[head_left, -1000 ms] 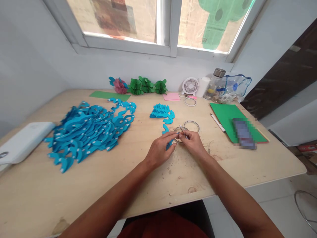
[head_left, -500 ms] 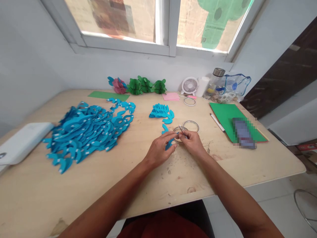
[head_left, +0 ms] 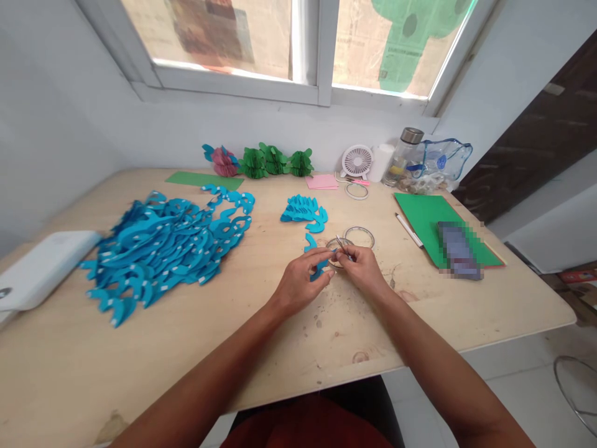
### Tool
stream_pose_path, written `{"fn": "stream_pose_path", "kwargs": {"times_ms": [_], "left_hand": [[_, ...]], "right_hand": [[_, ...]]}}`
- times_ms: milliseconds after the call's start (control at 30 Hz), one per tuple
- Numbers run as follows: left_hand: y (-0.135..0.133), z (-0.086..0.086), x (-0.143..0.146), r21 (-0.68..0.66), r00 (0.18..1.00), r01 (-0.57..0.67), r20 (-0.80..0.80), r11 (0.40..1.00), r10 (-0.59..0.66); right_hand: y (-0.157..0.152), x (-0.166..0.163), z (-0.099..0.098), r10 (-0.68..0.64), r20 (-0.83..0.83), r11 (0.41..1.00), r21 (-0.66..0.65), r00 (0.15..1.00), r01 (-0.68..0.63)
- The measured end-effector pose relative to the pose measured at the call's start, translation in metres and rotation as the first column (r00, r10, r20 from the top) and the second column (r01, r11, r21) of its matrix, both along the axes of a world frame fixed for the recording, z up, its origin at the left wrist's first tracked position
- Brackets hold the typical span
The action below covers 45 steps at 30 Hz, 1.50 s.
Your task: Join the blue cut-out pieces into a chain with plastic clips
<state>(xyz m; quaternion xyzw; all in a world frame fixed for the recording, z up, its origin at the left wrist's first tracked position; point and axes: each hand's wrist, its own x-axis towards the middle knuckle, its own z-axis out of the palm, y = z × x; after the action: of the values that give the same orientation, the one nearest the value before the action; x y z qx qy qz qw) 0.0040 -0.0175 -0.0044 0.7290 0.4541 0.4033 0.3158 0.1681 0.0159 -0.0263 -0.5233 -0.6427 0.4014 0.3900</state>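
Observation:
My left hand [head_left: 301, 274] is closed around a curved blue paper piece [head_left: 319, 270], which shows between thumb and fingers. My right hand [head_left: 361, 266] pinches a thin pointed metal tool [head_left: 341, 241], perhaps tweezers, its tip up; the fingertips of both hands nearly meet. A roll of tape [head_left: 331, 244] lies behind the fingers, partly hidden, with a second tape roll [head_left: 360, 236] beside it. Beyond my left hand sits one loose blue piece [head_left: 310, 241]. Farther back is a small stack of blue paper pieces [head_left: 301, 209].
A large heap of blue pieces with white tabs [head_left: 163, 242] covers the left, beside a white device [head_left: 46, 264]. Green paper [head_left: 424, 218], a blurred phone [head_left: 459, 252] and a pen [head_left: 409, 230] lie right. Along the wall stand paper ornaments [head_left: 273, 160], a fan [head_left: 357, 162] and a bottle [head_left: 403, 155].
Both hands stay in nearly the same place. The thin tool and the fingertips have shifted only very slightly; the rest of the table looks the same.

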Motion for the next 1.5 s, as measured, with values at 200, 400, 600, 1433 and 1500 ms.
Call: {"fn": "stream_pose_path", "kwargs": {"times_ms": [200,400,600,1433,1500], "left_hand": [[0.0,0.001,0.0,-0.032,1.0,0.004,0.031,0.999,-0.003],[0.0,0.006,0.0,-0.138,0.994,-0.005,0.108,0.99,0.02],[0.001,0.004,-0.002,-0.291,0.961,0.009,0.268,0.957,0.072],[-0.001,0.006,-0.001,-0.4,0.914,0.093,0.398,0.912,0.082],[0.0,0.004,-0.001,-0.434,0.89,0.061,0.432,0.899,0.148]], "right_hand": [[0.001,0.002,-0.001,-0.013,0.03,1.0,0.006,0.999,0.013],[0.001,0.002,0.002,-0.04,-0.018,0.999,0.035,0.999,0.041],[-0.004,-0.003,0.01,-0.04,-0.182,0.999,-0.038,0.982,0.033],[-0.002,0.003,0.022,-0.207,-0.21,0.976,0.022,0.956,0.216],[-0.003,0.003,0.023,-0.231,-0.198,0.967,0.057,0.953,0.247]]}}
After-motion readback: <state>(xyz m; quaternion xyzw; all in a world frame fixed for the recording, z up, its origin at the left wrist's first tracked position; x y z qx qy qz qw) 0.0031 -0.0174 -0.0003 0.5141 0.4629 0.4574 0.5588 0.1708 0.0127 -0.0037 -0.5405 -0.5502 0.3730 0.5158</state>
